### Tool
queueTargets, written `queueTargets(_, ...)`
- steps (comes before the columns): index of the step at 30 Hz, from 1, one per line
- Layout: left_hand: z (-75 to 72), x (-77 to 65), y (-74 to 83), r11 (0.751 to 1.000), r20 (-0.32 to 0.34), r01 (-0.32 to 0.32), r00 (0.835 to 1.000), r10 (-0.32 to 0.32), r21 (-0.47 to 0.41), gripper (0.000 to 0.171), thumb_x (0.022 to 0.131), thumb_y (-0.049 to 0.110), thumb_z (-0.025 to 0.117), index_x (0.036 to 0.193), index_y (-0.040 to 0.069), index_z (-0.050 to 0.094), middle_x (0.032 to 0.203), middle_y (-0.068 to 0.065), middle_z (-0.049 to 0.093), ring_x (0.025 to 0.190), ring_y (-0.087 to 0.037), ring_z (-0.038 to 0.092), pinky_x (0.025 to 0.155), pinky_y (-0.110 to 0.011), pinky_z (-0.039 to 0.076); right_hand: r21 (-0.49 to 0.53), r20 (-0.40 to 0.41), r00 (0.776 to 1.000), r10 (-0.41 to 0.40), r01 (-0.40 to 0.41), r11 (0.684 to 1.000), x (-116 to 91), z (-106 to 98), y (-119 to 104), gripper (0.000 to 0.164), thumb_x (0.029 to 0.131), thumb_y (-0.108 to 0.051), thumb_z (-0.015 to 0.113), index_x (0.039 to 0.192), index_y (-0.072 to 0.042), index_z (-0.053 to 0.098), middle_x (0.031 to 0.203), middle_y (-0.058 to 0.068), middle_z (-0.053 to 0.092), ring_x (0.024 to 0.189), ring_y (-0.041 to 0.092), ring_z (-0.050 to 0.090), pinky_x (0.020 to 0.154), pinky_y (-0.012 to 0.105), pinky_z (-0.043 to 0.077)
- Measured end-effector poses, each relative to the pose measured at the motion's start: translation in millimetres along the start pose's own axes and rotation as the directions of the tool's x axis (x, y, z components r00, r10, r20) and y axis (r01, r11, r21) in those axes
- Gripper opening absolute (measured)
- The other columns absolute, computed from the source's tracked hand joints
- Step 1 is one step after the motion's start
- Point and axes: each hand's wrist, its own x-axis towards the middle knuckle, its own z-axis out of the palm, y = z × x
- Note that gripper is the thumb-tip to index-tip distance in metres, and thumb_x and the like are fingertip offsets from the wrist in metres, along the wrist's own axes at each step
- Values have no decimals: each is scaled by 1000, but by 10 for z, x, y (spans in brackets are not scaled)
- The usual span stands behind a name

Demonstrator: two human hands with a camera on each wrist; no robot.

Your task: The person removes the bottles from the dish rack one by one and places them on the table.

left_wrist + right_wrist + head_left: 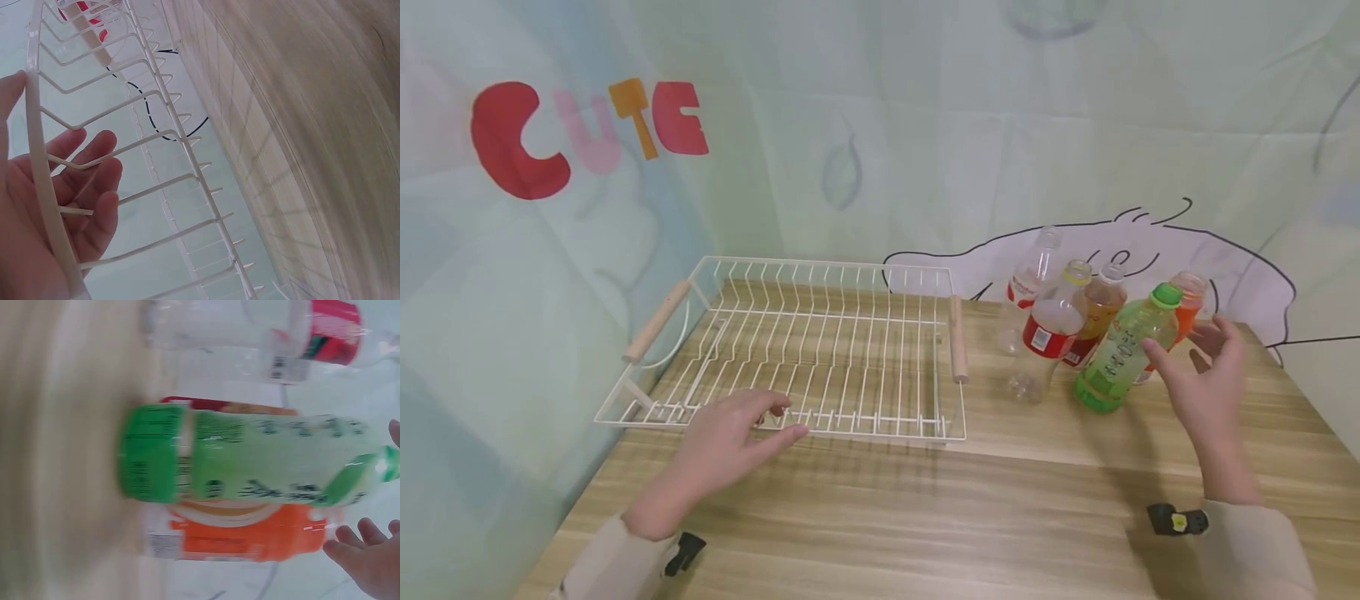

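A white wire dish rack [820, 317] with wooden handles stands on the table. Over its front rail is my left hand [722, 442], fingers loosely bent and thumb apart from them. In the left wrist view, the rail [44, 162] crosses in front of the palm and the fingers show behind the wires; firm contact cannot be told. On the right, my right hand [1210, 383] is spread beside a green-capped bottle [1123, 350], thumb near its upper part. The right wrist view shows the fingers [372, 550] apart from that bottle. An orange-labelled bottle [1189, 300] stands behind it.
Left of the green bottle stand a red-labelled clear bottle [1052, 329], a brown-tinted bottle [1102, 304] and another clear bottle [1033, 271]. The wooden table [925, 508] meets printed cloth [820, 167] at the back and left.
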Motion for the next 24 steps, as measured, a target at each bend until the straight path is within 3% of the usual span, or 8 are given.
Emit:
queueTargets(6, -16, 5, -3, 1000, 16, 8, 1000, -8, -10, 43, 87, 44, 67, 110, 8, 69, 102, -6, 71, 88, -21, 67, 75, -41, 55, -4, -43, 986, -163, 163, 987, -101, -82, -249, 77, 87, -18, 70, 149, -18, 23, 144, 5, 37, 137, 15, 34, 116, 26, 24)
queueTargets(11, -46, 29, 8, 999, 57, 21, 998, -19, -26, 45, 89, 45, 65, 113, 8, 67, 105, -6, 70, 94, -24, 66, 83, -47, 53, -50, 32, 953, -302, 304, 951, -157, -144, -449, 74, 89, -16, 68, 150, -14, 26, 148, 10, 35, 139, 14, 32, 116, 25, 21)
queueTargets(18, -84, 84, 36, 1000, 97, 1, 995, 0, -15, 49, 89, 48, 63, 115, 6, 66, 108, -9, 70, 97, -26, 66, 85, -47, 52, -103, 250, 863, -439, 474, 874, -266, -165, -738, 76, 89, -17, 68, 152, -14, 26, 153, 13, 33, 141, 35, 25, 114, 61, 14)
queueTargets(22, -122, 139, 66, 999, 112, -32, 993, 31, 4, 49, 90, 47, 62, 114, 5, 66, 108, -10, 70, 98, -28, 66, 85, -47, 53, -63, 325, 810, -488, 534, 843, -354, -108, -900, 80, 85, -13, 72, 152, -18, 27, 153, 13, 31, 141, 35, 24, 111, 66, 15)
queueTargets(24, -152, 172, 85, 999, 127, -37, 991, 35, 17, 49, 91, 48, 61, 114, 5, 66, 109, -11, 70, 99, -29, 66, 86, -48, 53, -32, 341, 771, -538, 582, 813, -390, -72, -960, 83, 82, -9, 74, 151, -19, 29, 152, 14, 33, 140, 33, 25, 111, 65, 16)
